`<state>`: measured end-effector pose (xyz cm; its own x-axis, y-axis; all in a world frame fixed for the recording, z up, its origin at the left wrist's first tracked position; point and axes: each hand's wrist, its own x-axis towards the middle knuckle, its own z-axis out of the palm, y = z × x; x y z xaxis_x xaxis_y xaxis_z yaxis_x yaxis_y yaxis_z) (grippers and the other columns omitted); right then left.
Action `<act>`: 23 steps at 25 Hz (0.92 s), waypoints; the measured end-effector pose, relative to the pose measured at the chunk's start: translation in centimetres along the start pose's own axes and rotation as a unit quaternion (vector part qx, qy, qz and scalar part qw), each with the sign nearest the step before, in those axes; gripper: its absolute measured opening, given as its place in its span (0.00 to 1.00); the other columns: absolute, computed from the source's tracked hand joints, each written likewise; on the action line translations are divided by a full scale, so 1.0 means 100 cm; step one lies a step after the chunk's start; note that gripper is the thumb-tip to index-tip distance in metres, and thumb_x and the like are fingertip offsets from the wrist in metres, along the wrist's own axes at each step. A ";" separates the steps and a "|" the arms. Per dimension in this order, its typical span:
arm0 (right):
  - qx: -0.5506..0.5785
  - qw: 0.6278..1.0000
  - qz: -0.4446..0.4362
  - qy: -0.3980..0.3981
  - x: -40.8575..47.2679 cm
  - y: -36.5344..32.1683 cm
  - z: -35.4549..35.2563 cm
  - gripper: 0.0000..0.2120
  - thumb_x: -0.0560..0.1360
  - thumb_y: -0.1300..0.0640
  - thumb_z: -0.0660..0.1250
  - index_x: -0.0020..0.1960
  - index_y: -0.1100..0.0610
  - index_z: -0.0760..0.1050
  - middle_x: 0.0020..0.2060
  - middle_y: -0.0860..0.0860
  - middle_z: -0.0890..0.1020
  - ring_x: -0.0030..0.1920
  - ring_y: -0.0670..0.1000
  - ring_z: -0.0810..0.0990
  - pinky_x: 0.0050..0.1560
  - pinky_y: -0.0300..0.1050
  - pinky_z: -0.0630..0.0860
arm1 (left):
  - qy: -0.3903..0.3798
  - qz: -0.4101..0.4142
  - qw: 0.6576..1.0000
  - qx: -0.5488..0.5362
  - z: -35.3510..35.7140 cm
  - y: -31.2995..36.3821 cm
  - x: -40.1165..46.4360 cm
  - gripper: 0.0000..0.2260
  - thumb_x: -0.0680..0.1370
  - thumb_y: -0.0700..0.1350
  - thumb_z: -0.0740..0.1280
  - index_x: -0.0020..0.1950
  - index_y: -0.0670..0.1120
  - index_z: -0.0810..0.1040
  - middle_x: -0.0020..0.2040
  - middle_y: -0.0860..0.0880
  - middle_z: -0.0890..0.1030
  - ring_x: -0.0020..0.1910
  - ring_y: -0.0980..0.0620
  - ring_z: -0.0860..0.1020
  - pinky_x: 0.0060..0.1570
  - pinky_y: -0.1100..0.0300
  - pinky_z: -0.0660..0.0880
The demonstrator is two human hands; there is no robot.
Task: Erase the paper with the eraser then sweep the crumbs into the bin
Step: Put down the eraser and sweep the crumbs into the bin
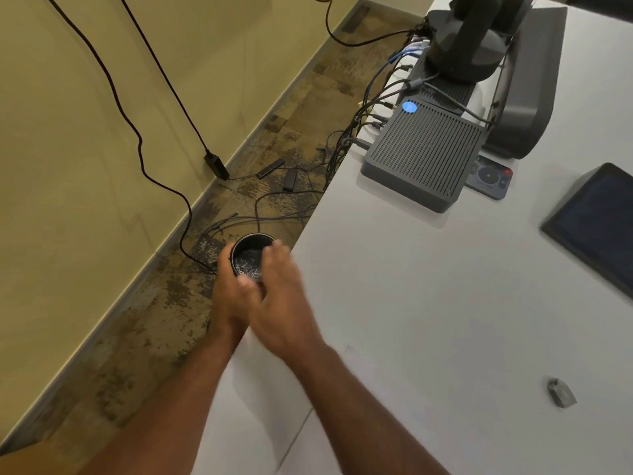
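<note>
My left hand (230, 289) grips a small round black bin (251, 250) and holds it just off the left edge of the white table (428, 303), over the floor. Pale crumbs lie in the bottom of the bin. My right hand (286, 303) is flat with straight fingers, blurred by motion, at the table's edge with its fingertips at the bin's rim. A sheet of white paper (260, 389) lies on the table under my forearms. The grey eraser (561, 392) rests alone on the table at the right.
A ribbed grey box (424, 156) with many cables sits at the table's far edge, beside a remote (489, 176) and a dark robot base (472, 39). A dark tablet (599, 221) lies at the right. Cables and adapters litter the carpet (154, 320) along the wall.
</note>
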<state>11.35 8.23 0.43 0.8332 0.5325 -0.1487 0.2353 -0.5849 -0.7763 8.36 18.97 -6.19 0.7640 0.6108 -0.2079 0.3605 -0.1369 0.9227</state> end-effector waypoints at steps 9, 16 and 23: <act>-0.238 0.951 0.174 0.090 0.040 0.077 -0.057 0.37 0.81 0.38 0.45 0.78 0.65 0.43 0.77 0.62 0.42 0.77 0.59 0.38 0.75 0.55 0.36 | 0.001 0.025 0.999 0.022 0.000 -0.004 -0.002 0.45 0.63 0.54 0.83 0.75 0.56 0.62 0.68 0.53 0.75 0.66 0.54 0.74 0.61 0.57 0.75; -0.006 0.998 -0.067 -0.018 -0.002 0.010 -0.008 0.27 0.82 0.46 0.52 0.77 0.58 0.56 0.77 0.53 0.57 0.77 0.51 0.50 0.74 0.39 0.41 | 0.012 0.023 0.999 0.045 0.000 0.002 0.001 0.37 0.73 0.53 0.75 0.76 0.49 0.61 0.68 0.45 0.75 0.63 0.50 0.74 0.60 0.55 0.74; -0.199 0.926 0.300 0.118 -0.038 0.048 -0.018 0.42 0.79 0.35 0.48 0.77 0.68 0.44 0.75 0.67 0.41 0.75 0.64 0.36 0.74 0.61 0.38 | 0.020 0.013 0.999 0.038 0.002 0.001 -0.005 0.47 0.64 0.49 0.83 0.76 0.55 0.61 0.67 0.52 0.75 0.64 0.54 0.73 0.60 0.57 0.73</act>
<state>10.20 2.26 -1.61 0.9488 -0.0808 -0.3055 -0.1772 -0.9364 -0.3028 8.13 18.54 -6.09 0.7518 0.6371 -0.1701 0.3820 -0.2104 0.8999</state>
